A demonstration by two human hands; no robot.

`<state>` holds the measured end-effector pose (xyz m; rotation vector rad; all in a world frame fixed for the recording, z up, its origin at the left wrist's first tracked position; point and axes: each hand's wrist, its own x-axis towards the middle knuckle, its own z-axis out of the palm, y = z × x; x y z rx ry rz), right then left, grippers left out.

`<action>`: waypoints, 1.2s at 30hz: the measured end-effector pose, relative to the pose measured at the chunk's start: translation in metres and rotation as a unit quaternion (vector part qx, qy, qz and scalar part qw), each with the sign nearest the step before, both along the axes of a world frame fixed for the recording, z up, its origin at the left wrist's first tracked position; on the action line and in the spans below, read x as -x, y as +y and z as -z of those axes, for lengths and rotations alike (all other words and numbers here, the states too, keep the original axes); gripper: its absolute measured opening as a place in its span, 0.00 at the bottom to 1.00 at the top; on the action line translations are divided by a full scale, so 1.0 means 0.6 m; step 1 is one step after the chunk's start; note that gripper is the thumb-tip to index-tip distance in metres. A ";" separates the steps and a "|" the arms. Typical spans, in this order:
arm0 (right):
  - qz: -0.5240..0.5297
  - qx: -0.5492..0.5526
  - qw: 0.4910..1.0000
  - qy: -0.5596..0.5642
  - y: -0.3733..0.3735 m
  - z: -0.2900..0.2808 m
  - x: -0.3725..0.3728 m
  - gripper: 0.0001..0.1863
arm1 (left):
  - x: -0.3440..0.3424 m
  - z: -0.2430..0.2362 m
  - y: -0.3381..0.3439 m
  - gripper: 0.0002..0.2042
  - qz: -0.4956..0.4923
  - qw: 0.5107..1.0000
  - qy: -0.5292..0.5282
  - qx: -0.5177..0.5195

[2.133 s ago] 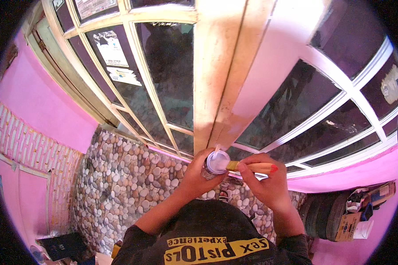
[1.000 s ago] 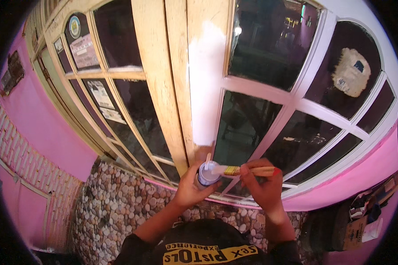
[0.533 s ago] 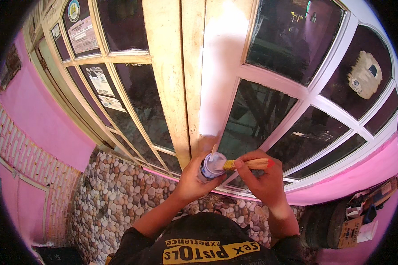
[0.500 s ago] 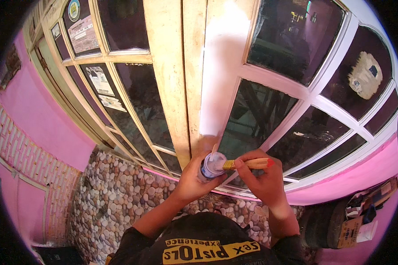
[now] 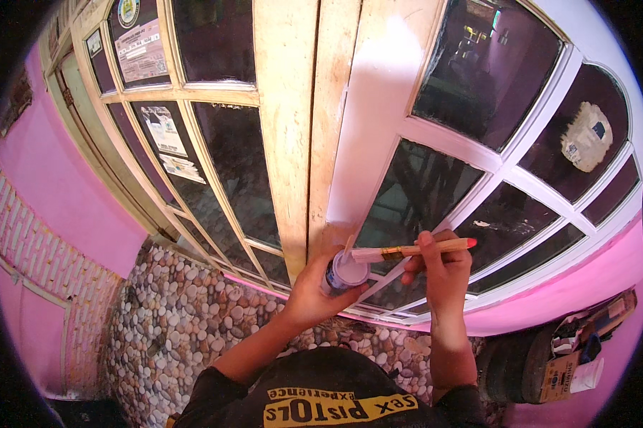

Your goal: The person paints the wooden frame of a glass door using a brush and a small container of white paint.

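My left hand grips a small paint can with pale paint inside and a thin stick standing in it at the back rim. My right hand holds a paintbrush with a wooden, red-tipped handle; its bristles sit over the can's mouth, coated pale. In front of both hands stands a paned glass double door: the left leaf is cream and worn, while the right leaf shows white paint on its stile and glazing bars.
A pebble-patterned floor lies below. At the left is a pink wall with brick patterning. At the right, dark tyres are stacked with cardboard, a white container and other items beside the pink wall.
My right hand and the brush have risen and moved right, with more of the bristles showing above the can. The can stays in my left hand. The view has shifted slightly.
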<state>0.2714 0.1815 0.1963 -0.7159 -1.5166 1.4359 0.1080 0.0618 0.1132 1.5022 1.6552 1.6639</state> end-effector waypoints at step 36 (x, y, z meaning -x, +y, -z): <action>-0.047 -0.032 0.959 0.279 -0.021 -0.159 -0.018 0.06 | 0.020 -0.028 -0.043 0.34 -0.018 0.998 -0.060 -0.029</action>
